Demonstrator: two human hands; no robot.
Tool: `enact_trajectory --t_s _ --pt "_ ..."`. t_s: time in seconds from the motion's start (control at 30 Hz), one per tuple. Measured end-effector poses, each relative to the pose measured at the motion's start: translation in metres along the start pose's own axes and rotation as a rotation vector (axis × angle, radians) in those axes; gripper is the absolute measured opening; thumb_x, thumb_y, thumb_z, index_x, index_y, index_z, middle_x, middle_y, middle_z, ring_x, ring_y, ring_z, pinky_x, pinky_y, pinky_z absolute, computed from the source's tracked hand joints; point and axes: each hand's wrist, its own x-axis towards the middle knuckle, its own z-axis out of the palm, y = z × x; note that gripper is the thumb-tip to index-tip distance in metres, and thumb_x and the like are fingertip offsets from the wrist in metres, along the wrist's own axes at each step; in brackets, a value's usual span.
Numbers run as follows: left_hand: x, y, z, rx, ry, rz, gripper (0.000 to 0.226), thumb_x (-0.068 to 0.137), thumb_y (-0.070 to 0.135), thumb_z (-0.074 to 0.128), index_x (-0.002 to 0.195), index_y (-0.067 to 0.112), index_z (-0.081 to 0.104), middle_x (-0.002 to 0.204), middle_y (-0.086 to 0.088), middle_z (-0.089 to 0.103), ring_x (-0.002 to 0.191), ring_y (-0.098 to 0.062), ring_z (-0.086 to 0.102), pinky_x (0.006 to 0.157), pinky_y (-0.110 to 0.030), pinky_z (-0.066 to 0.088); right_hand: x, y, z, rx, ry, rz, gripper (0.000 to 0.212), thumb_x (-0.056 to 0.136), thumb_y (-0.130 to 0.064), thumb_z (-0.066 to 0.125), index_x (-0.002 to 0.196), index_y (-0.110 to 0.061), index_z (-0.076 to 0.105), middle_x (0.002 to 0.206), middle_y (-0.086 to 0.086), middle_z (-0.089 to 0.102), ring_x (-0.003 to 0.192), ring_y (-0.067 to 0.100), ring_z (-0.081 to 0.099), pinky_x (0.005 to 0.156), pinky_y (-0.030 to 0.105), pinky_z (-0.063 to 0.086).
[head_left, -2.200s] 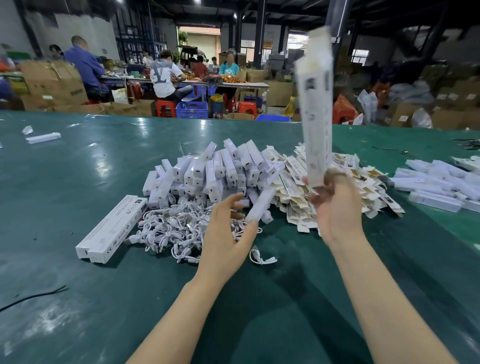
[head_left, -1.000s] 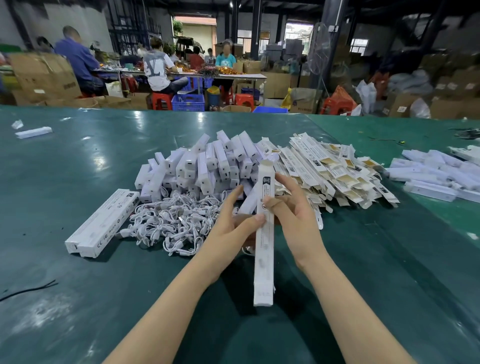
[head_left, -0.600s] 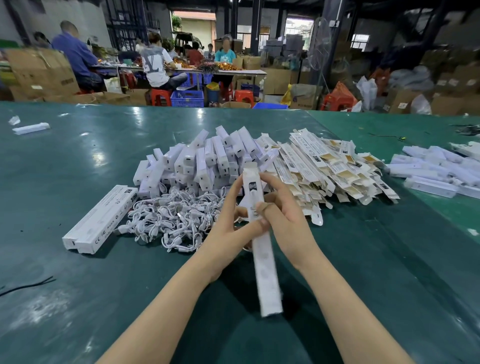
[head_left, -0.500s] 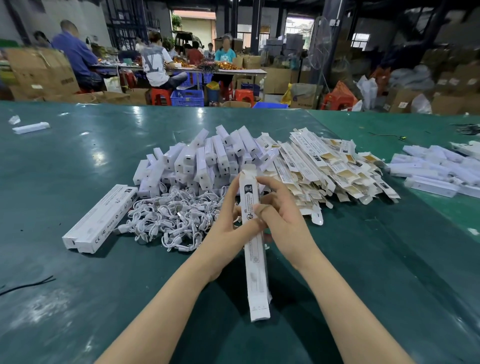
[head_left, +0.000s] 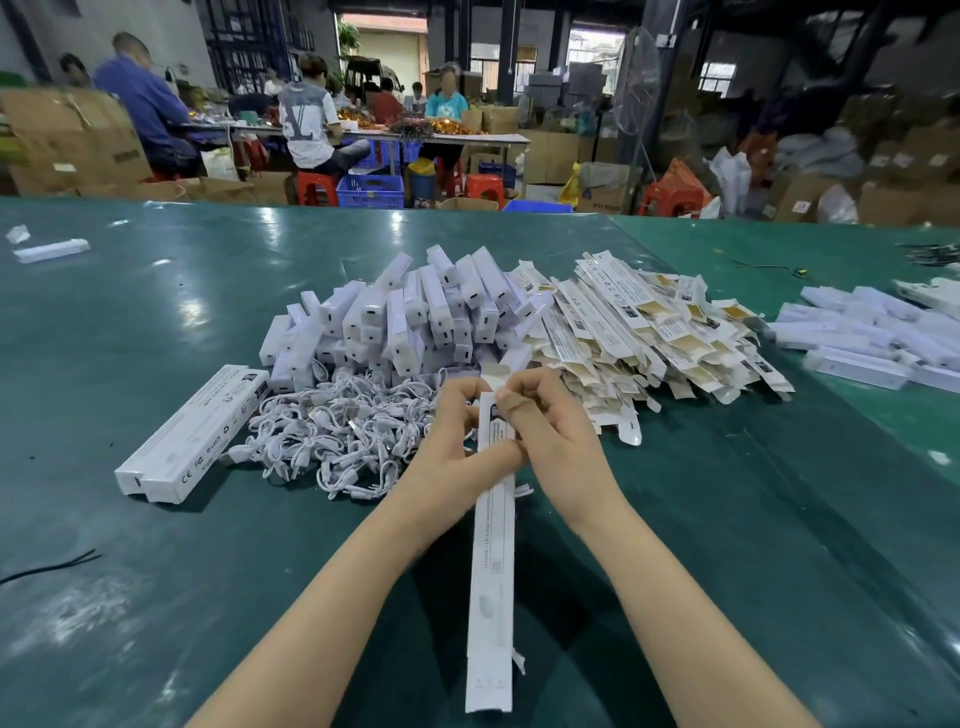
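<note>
White cardboard sits between both your hands: the long carton (head_left: 491, 571) runs from your fingertips back toward your body, its near end low over the bench (head_left: 156, 597). Your left hand (head_left: 457, 457) wraps the carton's upper part, thumb across the printed face. Your right hand (head_left: 556, 441) pinches the far end, where the brown-lined flap (head_left: 493, 371) stands up just past your knuckles. Two seconds ago the right hand held this carton high while the left reached into the heap. Since then it has come down and both grips have climbed to its top, so you are likely at tucking the flap; whether anything is inside cannot be seen. Just beyond your left hand lie the cables (head_left: 337, 436), and beyond your right the flat cartons (head_left: 649, 332).
</note>
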Motion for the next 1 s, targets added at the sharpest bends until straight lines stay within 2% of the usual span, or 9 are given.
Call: enact_trajectory --t_s 0.07,0.13,0.23,0.33,0.43,0.67,0.8,0.9,1.0 --pt "0.001 -0.002 0.000 0.018 -0.038 -0.010 0.036 0.075 0.025 0.066 0.105 0.040 0.051 0.104 -0.005 0.070 0.093 -0.016 0.066 0.083 -0.028 0.054 0.001 0.001 -0.003 0.007 0.065 0.025 0.018 0.091 -0.027 0.062 0.076 -0.036 0.062 0.064 -0.020 0.054 0.057 -0.003 0.046 0.057 0.018 0.042" --pt "0.002 -0.003 0.000 0.018 -0.066 -0.027 0.037 0.077 0.030 0.069 0.108 0.040 0.053 0.102 0.001 0.072 0.094 -0.015 0.069 0.083 -0.027 0.054 0.003 0.001 -0.005 0.065 0.133 0.062 0.007 0.090 -0.025 0.067 0.088 -0.030 0.062 0.072 -0.021 0.063 0.066 -0.004 0.056 0.059 0.016 0.046" --pt "0.004 -0.004 0.000 -0.002 -0.027 -0.025 0.038 0.070 0.042 0.073 0.103 0.044 0.054 0.101 0.002 0.072 0.093 -0.013 0.069 0.076 -0.024 0.054 0.007 -0.001 -0.007 0.179 0.161 0.132 0.018 0.087 -0.028 0.070 0.102 -0.030 0.061 0.085 -0.018 0.072 0.082 -0.003 0.065 0.063 0.011 0.047" --pt "0.007 -0.006 0.000 0.018 0.010 -0.040 0.057 0.064 0.049 0.075 0.111 0.052 0.043 0.103 -0.003 0.072 0.090 -0.015 0.070 0.084 -0.032 0.054 0.007 -0.004 -0.007 0.208 0.123 0.220 0.008 0.083 -0.036 0.069 0.089 -0.033 0.074 0.090 -0.014 0.074 0.086 -0.002 0.067 0.070 0.014 0.050" --pt "0.010 -0.008 -0.002 0.034 0.029 -0.064 0.073 0.062 0.049 0.077 0.117 0.057 0.030 0.108 -0.004 0.072 0.094 -0.017 0.070 0.094 -0.039 0.053 0.007 -0.003 -0.009 0.254 0.108 0.305 0.012 0.088 -0.023 0.068 0.082 -0.028 0.077 0.088 -0.007 0.075 0.081 0.002 0.068 0.063 0.015 0.049" --pt "0.008 -0.008 -0.002 0.056 -0.067 -0.066 0.073 0.066 0.045 0.079 0.120 0.058 0.031 0.106 0.002 0.074 0.094 -0.015 0.072 0.082 -0.029 0.057 0.010 -0.005 -0.017 0.279 0.068 0.388 0.022 0.091 -0.012 0.062 0.075 -0.018 0.076 0.073 0.006 0.072 0.064 0.014 0.064 0.059 0.024 0.051" --pt "0.007 -0.007 -0.002 0.080 -0.051 -0.066 0.070 0.068 0.044 0.078 0.118 0.060 0.031 0.102 0.005 0.074 0.084 -0.009 0.072 0.071 -0.019 0.054 0.008 -0.006 -0.021 0.215 0.036 0.353 0.035 0.093 -0.009 0.058 0.067 -0.023 0.075 0.071 0.001 0.073 0.063 0.009 0.067 0.053 0.020 0.052" --pt "0.008 -0.008 -0.001 0.127 -0.021 -0.087 0.070 0.065 0.051 0.077 0.117 0.061 0.032 0.105 0.001 0.073 0.084 -0.009 0.069 0.083 -0.031 0.056 0.007 -0.005 -0.022 -0.021 0.032 0.266 0.040 0.094 -0.013 0.055 0.066 -0.036 0.073 0.078 -0.016 0.073 0.070 -0.006 0.065 0.058 0.014 0.049" --pt "0.009 -0.007 -0.002 0.144 0.031 -0.096 0.067 0.062 0.055 0.074 0.117 0.058 0.036 0.108 -0.008 0.070 0.083 -0.010 0.065 0.084 -0.034 0.053 0.007 -0.002 -0.020 -0.096 -0.022 0.212 0.021 0.094 -0.027 0.060 0.081 -0.039 0.071 0.085 -0.024 0.071 0.080 -0.009 0.063 0.071 0.016 0.050"
